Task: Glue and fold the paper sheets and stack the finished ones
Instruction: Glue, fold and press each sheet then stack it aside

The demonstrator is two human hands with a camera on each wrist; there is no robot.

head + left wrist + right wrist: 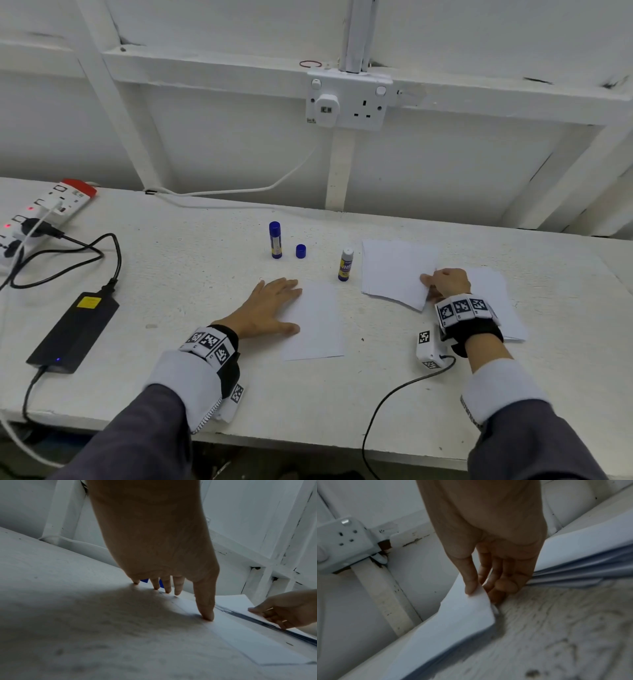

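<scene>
2 glue sticks stand on the white table [171,274]: 1 capped glue stick [275,240] at the back, 1 uncapped glue stick [345,264] nearer the paper, white tip showing. 1 loose blue cap [300,251] sits between them, touching neither. Nothing lies between the glue sticks and the sheet in front of them.

1 single sheet [317,325] lies flat at the centre front. The left hand [270,310] rests flat on its left edge, fingers straight and spread, thumb tip pressed on the paper, gripping nothing; the left wrist view shows the fingertips [207,616] touching down. To the right sit 2 paper stacks: stack 1, the left stack [394,270], and stack 2, the right stack [496,301], partly hidden under the wrist band. The right hand [445,282] sits between them, thumb on top and fingers curled beneath, pinching the lifted corner of the left stack's top sheets [467,609]; how many sheets, cannot tell.

Far left: 1 power strip [44,212] with red lights, 1 black power brick [73,330] with its black cable. 1 double wall socket [349,99] on the white wall, 1 adapter plugged in, white cord running down to the table.
</scene>
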